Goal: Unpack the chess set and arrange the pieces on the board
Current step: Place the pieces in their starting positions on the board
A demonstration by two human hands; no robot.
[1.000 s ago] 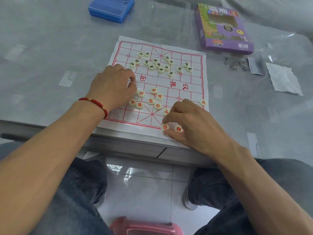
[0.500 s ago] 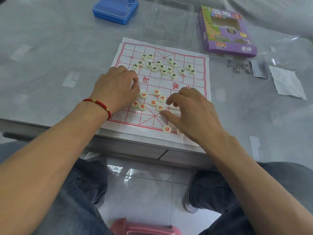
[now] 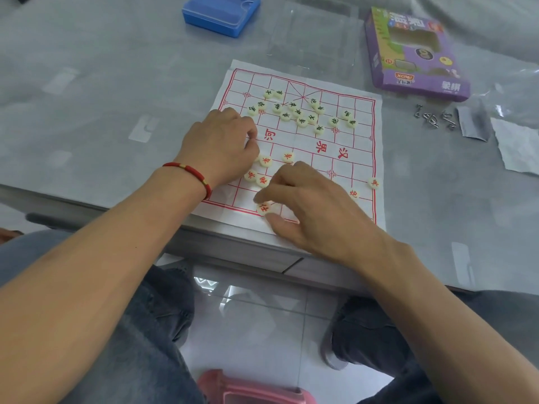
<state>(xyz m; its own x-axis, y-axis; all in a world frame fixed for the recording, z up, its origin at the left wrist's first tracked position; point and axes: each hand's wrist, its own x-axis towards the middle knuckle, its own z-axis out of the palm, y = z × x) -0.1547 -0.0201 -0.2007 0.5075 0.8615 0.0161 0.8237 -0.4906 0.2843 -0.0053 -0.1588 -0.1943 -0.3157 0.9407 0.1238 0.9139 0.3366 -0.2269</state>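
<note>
Step in hand: sorting and placing the red pieces; unpacking looks complete. The board [image 3: 361, 158], a thin creased paper sheet printed with a red grid, lies flat on the grey tabletop [image 3: 87, 97], its near edge at the tabletop's edge. The green pieces [image 3: 302, 121], small cream discs, sit bunched on the far half, not yet on their points. The red pieces [image 3: 266, 160] lie loose on the near half.

The left hand [image 3: 217, 148] rests curled at the board's left side; whether it holds a piece cannot be told. The right hand [image 3: 309, 208] bends its fingers over the near rows, a fingertip touching one red disc [image 3: 264, 207], not gripping it.

Next move: slide each smooth, light disc onto a line crossing without shifting the paper.
</note>
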